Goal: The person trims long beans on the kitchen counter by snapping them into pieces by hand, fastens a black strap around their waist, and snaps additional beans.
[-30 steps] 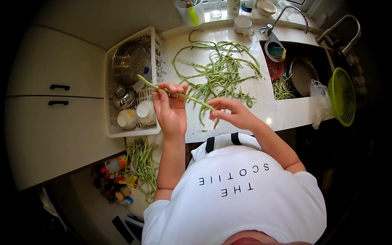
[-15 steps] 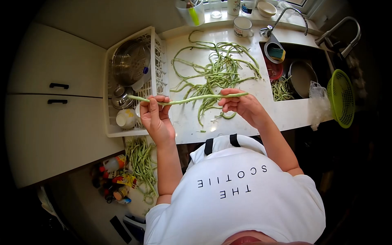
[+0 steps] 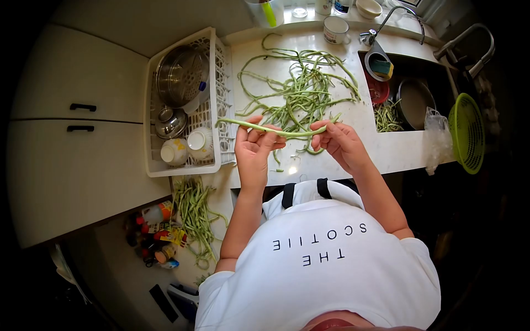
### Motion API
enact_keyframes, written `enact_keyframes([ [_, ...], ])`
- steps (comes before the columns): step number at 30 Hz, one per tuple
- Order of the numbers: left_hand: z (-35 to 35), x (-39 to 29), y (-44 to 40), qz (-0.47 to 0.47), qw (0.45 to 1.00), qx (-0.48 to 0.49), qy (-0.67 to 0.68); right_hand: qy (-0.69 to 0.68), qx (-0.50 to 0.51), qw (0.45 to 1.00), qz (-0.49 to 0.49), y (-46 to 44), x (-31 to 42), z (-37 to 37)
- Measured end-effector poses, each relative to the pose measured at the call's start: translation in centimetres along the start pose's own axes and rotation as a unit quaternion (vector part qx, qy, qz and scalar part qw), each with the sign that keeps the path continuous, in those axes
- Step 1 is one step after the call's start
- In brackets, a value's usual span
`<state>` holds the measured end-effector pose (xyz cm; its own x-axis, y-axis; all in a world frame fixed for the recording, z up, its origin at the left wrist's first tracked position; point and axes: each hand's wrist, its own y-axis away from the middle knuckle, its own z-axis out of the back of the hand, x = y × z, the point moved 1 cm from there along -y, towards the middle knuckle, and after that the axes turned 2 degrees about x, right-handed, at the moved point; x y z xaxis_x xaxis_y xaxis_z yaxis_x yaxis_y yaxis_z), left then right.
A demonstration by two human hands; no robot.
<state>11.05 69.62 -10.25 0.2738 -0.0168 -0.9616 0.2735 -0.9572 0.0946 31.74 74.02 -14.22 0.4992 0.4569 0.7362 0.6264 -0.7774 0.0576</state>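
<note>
A long green bean (image 3: 298, 134) stretches between my two hands, above the front part of the white counter. My left hand (image 3: 255, 151) is closed on it near the middle, with the bean's left end sticking out past the fingers. At the other end, my right hand (image 3: 343, 146) pinches the bean between thumb and fingers. Just beyond both hands, a loose tangle of long beans (image 3: 309, 83) is spread over the counter (image 3: 248, 49). A small bit of bean (image 3: 280, 170) lies near the counter's front edge.
To the left stands a white dish rack (image 3: 221, 83) with pots and cups. Bean pieces (image 3: 388, 117) and a pan (image 3: 415, 105) are in the sink on the right, beside a green colander (image 3: 468, 132). More beans (image 3: 196, 212) lie at lower left near several bottles (image 3: 157, 212).
My left hand has slid right along the bean, closer to my right hand. My right fingers, looser before, now pinch its end. The whole view has shifted slightly.
</note>
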Motion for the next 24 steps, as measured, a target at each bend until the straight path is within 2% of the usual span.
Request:
enact_keyframes([
  [1,-0.2,0.1,-0.1,0.008,1.0,-0.002,-0.027,-0.005,0.002,1.0,0.005,0.1,0.1,-0.1],
  [3,1.2,0.6,-0.2,0.025,1.0,0.001,0.011,-0.007,-0.002,1.0,0.011,0.3,0.1,0.0],
  [5,3.0,1.4,-0.5,0.063,0.985,0.089,-0.135,0.031,-0.022,0.999,0.015,0.6,0.1,0.2],
  [6,3.0,1.4,-0.4,0.098,0.966,0.053,-0.235,0.035,-0.028,0.999,0.017,0.6,0.3,0.1],
  [7,2.0,1.3,-0.3,0.099,0.966,0.058,-0.232,0.093,-0.026,0.995,0.011,0.6,0.5,-0.2],
  [8,0.4,1.0,-0.2,-0.041,0.954,0.048,-0.293,0.15,-0.027,0.988,0.006,0.7,0.5,-0.4],
  [9,-0.5,0.7,0.1,-0.182,0.919,0.031,-0.349,0.15,-0.029,0.988,0.007,0.7,0.5,-0.6],
  [10,-0.8,0.6,0.2,-0.181,0.919,0.032,-0.348,0.146,-0.014,0.989,0.011,0.7,0.4,-0.8],
  [13,-1.9,0.8,0.3,-0.107,0.913,0.252,-0.304,0.117,0.01,0.993,0.014,0.4,-0.1,-1.2],
  [14,-2.3,0.6,0.6,-0.044,0.93,0.248,-0.267,0.125,-0.02,0.992,0.022,0.5,-0.3,-1.3],
  [16,-1.6,1.3,0.5,-0.055,0.917,0.239,-0.316,0.131,-0.053,0.989,0.03,0.6,-0.3,-1.1],
  [18,-0.9,1.8,0.3,-0.065,0.9,0.23,-0.363,0.23,-0.105,0.967,0.043,0.7,0.3,-0.3],
  [22,-0.4,2.2,0.0,-0.064,0.92,0.237,-0.306,0.317,-0.102,0.941,0.055,0.8,1.0,-0.2],
  [24,-0.7,2.1,0.1,-0.06,0.922,0.244,-0.296,0.419,-0.075,0.895,0.138,0.5,1.0,-0.5],
])
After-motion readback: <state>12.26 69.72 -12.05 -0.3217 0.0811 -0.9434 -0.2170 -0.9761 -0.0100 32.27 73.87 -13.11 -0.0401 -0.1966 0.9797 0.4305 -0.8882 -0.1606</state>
